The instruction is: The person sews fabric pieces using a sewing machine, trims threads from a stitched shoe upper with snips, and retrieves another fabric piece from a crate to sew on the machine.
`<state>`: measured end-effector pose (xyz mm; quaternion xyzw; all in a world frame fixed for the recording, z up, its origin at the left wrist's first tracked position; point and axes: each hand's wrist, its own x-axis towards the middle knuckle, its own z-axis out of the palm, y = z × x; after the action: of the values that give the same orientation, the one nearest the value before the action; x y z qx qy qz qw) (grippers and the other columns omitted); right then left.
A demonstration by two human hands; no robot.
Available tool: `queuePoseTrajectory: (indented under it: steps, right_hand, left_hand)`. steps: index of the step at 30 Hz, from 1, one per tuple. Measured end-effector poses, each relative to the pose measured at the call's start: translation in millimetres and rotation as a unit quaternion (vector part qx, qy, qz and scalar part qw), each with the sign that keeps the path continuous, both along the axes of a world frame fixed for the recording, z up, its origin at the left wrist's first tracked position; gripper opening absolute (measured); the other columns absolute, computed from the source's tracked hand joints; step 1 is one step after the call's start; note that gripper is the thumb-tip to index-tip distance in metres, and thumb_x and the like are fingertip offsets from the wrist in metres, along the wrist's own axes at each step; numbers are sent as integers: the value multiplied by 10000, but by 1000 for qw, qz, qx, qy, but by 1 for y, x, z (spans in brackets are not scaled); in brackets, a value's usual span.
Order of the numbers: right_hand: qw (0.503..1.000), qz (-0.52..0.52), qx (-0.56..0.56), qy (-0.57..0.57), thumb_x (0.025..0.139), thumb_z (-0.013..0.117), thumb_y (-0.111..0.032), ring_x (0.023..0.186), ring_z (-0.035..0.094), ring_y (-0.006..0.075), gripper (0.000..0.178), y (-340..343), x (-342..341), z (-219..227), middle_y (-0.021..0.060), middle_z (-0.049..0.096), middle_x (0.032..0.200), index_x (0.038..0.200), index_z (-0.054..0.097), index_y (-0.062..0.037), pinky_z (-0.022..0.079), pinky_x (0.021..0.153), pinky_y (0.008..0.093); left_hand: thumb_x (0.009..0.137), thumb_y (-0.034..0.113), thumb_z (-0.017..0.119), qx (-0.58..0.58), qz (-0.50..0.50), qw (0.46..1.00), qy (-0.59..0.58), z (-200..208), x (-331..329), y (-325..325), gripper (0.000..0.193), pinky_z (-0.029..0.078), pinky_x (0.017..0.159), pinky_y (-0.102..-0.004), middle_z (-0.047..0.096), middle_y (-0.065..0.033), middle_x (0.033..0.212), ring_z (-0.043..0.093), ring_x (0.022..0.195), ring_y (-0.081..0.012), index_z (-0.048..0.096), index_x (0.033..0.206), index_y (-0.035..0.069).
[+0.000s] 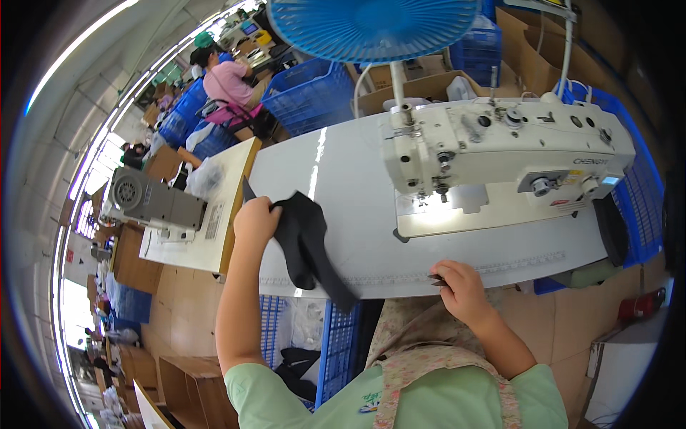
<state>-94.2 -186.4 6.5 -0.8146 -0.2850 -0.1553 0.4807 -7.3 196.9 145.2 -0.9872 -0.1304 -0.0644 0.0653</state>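
Head view gave us the left hand (257, 218) at the table's ten o'clock, curled with thumb and fingers pinched together on the upper edge of a black cloth (300, 236). The cloth hung toward four o'clock from that grip, folded into loops, with one narrow tail crossing the near edge. We could not tell whether its underside touched the table. A dark point (248, 189) poked out at the hand's twelve o'clock; whether it belonged to the cloth, we could not say.

Between three and four o'clock from the cloth, the right hand (461, 289) was folded around a small dark tool, probably snips (437, 279), their tips toward nine o'clock.

We judged the cloth light, limp and hardly fragile, likely to twist if held at one spot. A pinch at the top edge plus a second hold on the tail seemed best to us for keeping it flat.

The table (350, 207) looked smooth, pale and slightly glossy, so cloth would probably slide easily. A ruler strip (514, 265) ran along its near edge. At the right hand's one o'clock stood a white sewing machine (500, 154), lamp lit.

Farther out, we saw a grey machine (161, 200) at the left hand's nine o'clock, a blue fan (379, 25) at one, and a seated co-worker (229, 82) just before twelve.
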Motion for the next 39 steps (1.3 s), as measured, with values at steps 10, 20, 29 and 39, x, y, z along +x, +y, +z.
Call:
queuePoseTrajectory:
  steps: [10,20,29,39]
  right_hand:
    - [997,-78,20,5,670,576,41,795,612,332,350,-34,-5,-6,117,640,988,1007,625,-39,503,680,402]
    - [962,-239,-33,128,720,600,-9,783,621,305,308,-102,23,-7,84,640,934,1012,649,-92,498,687,401]
    - [895,-374,-241,-6,735,617,-54,1195,502,268,314,-222,64,-56,10,661,1096,999,714,-194,228,1094,570]
    - [764,-622,-151,-79,723,688,-122,995,586,299,194,-339,55,-15,108,652,984,910,700,-72,484,852,401]
  left_hand:
    - [772,180,602,35,119,966,228,-54,61,55,301,555,679,-403,686,-222,802,696,663,-297,650,929,-72]
    - [755,167,641,-109,-392,891,201,-95,12,-58,533,415,1017,-433,448,-193,1394,445,1254,-392,549,1278,118]
    - [836,371,614,-133,-294,900,292,-74,-8,-117,497,421,1000,-426,464,-192,1373,458,1246,-378,587,1275,140]
    - [830,299,634,-190,-293,898,268,-77,-13,-118,456,463,949,-397,471,-169,1387,569,1126,-342,608,1248,116]
